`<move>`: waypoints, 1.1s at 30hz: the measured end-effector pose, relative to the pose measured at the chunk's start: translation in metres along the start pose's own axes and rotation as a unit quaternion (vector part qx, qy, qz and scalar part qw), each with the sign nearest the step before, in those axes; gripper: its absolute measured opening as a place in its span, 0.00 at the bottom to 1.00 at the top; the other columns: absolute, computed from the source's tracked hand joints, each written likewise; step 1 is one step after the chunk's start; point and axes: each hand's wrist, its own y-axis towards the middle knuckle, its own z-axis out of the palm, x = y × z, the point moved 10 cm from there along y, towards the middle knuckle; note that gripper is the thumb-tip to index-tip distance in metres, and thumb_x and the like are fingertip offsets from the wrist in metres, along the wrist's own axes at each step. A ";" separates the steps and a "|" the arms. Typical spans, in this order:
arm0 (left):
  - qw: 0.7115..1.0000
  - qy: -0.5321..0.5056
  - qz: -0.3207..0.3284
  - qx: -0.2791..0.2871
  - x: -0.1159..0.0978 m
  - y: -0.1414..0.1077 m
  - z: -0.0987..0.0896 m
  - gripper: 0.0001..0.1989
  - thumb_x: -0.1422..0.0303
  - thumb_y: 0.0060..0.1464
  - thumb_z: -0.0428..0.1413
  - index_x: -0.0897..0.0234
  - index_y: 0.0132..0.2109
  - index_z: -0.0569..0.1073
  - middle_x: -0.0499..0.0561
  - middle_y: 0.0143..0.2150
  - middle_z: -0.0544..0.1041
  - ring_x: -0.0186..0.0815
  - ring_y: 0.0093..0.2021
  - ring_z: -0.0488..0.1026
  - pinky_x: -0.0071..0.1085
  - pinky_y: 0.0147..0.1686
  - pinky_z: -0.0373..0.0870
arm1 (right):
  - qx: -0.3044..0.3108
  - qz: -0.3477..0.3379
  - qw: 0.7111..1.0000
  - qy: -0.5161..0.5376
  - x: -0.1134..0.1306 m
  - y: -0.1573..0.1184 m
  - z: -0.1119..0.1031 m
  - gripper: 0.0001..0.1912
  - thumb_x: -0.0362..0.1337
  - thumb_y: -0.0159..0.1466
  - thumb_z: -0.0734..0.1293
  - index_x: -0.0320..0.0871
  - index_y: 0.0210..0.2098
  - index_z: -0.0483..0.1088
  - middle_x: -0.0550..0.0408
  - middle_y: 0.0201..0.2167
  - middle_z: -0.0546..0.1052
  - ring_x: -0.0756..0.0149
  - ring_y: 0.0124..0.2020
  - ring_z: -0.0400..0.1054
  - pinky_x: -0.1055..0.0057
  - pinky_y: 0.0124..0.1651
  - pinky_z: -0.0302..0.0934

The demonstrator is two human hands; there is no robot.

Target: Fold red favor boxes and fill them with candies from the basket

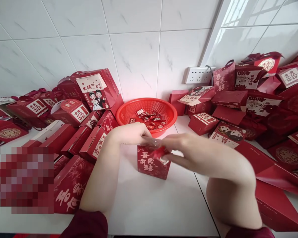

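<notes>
A small red gift box (149, 163) with white Chinese characters stands upright in front of me on the white surface. My left hand (132, 134) is closed on the top edge of the box from the left, its fingertips partly hidden. My right hand (183, 148), blurred by motion, is in front of the box's upper right side. Its fingers are pinched around a small red wrapped candy (160, 153), which is smeared. Just behind the box sits a red plastic basket (172, 114), with several wrapped candies (150, 117) inside.
Many red gift boxes (74, 142) crowd the left side, one bearing a cartoon couple (96, 99). More red boxes (258, 99) are piled on the right. A white power strip (198, 75) is against the tiled wall (136, 62). A dark seam runs through the tabletop (159, 208).
</notes>
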 end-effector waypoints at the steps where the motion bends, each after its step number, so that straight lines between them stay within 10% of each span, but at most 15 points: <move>1: 1.000 0.022 -0.006 -0.009 0.000 -0.001 -0.001 0.15 0.60 0.53 0.55 0.67 0.28 0.76 0.47 0.25 0.72 0.30 0.26 0.66 0.27 0.26 0.56 | 0.014 -0.009 0.999 -0.031 0.007 -0.001 0.012 0.08 0.30 0.66 0.62 0.42 0.37 0.74 0.51 0.38 0.78 0.63 0.36 0.73 0.69 0.38 0.65; 6: 0.993 0.068 -0.023 -0.093 -0.007 -0.026 -0.020 0.16 0.62 0.55 0.52 0.66 0.27 0.78 0.46 0.21 0.70 0.28 0.23 0.61 0.27 0.25 0.53 | -0.021 -0.057 0.978 -0.200 0.069 -0.013 0.069 0.07 0.30 0.61 0.66 0.34 0.33 0.77 0.29 0.50 0.74 0.43 0.45 0.73 0.58 0.37 0.70; 12: 0.995 0.062 0.025 -0.072 -0.034 -0.051 -0.011 0.15 0.68 0.57 0.50 0.56 0.42 0.82 0.44 0.31 0.80 0.31 0.32 0.73 0.24 0.36 0.63 | 0.073 -0.101 0.970 -0.208 0.110 -0.019 0.113 0.13 0.31 0.62 0.62 0.30 0.29 0.77 0.23 0.53 0.69 0.36 0.43 0.74 0.64 0.23 0.67; 16: 0.991 0.074 -0.012 -0.109 -0.028 -0.049 -0.014 0.15 0.68 0.56 0.51 0.56 0.43 0.82 0.45 0.37 0.82 0.33 0.34 0.74 0.25 0.37 0.65 | 0.153 -0.062 0.964 -0.210 0.091 -0.014 0.106 0.07 0.28 0.59 0.65 0.32 0.32 0.76 0.24 0.48 0.73 0.44 0.36 0.76 0.64 0.26 0.66; 21: 0.995 0.051 -0.022 -0.089 -0.020 -0.036 -0.013 0.13 0.65 0.53 0.54 0.58 0.41 0.83 0.48 0.35 0.82 0.34 0.34 0.73 0.26 0.35 0.64 | 0.176 -0.004 0.982 -0.070 0.046 -0.003 0.076 0.09 0.26 0.62 0.61 0.38 0.38 0.72 0.49 0.27 0.77 0.64 0.24 0.71 0.72 0.26 0.59; 27: 0.997 0.020 -0.012 -0.073 -0.009 -0.022 -0.014 0.14 0.64 0.53 0.53 0.62 0.38 0.82 0.45 0.24 0.74 0.28 0.24 0.62 0.26 0.26 0.57 | 0.207 0.059 0.966 0.144 -0.014 0.011 0.052 0.10 0.36 0.69 0.55 0.41 0.39 0.67 0.54 0.31 0.76 0.69 0.24 0.70 0.74 0.27 0.58; 33: 0.998 0.017 -0.017 -0.051 -0.005 -0.021 -0.010 0.13 0.65 0.53 0.51 0.63 0.36 0.81 0.45 0.21 0.68 0.29 0.22 0.59 0.27 0.23 0.52 | 0.152 0.050 0.969 0.189 -0.018 0.006 0.035 0.10 0.36 0.70 0.56 0.44 0.43 0.67 0.57 0.33 0.77 0.68 0.28 0.73 0.73 0.32 0.64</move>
